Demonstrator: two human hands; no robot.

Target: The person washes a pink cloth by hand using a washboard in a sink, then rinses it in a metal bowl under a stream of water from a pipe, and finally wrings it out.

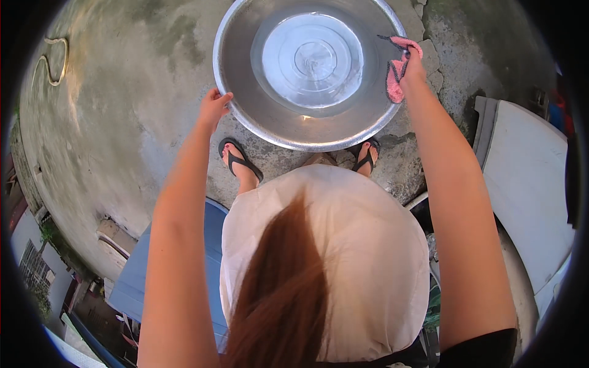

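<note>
A large round metal basin point(285, 131) lies before me at the top of the view, with a shallow layer of clear water point(315, 60) in its bottom. My left hand point(215, 109) grips the basin's rim at its lower left, thumb over the edge. At the right side of the rim, my right hand point(413, 69) holds a pink cloth with dark edging point(395, 87) against the metal; part of the cloth hangs over the inner wall. Whether those fingers also grip the rim is hard to tell.
My feet in black flip-flops point(241, 161) stand just below the basin on cracked concrete ground point(115, 115). A hose point(64, 69) lies at the far left. White panel-like object point(524, 184) stands at the right, and a blue surface point(133, 276) is at the lower left.
</note>
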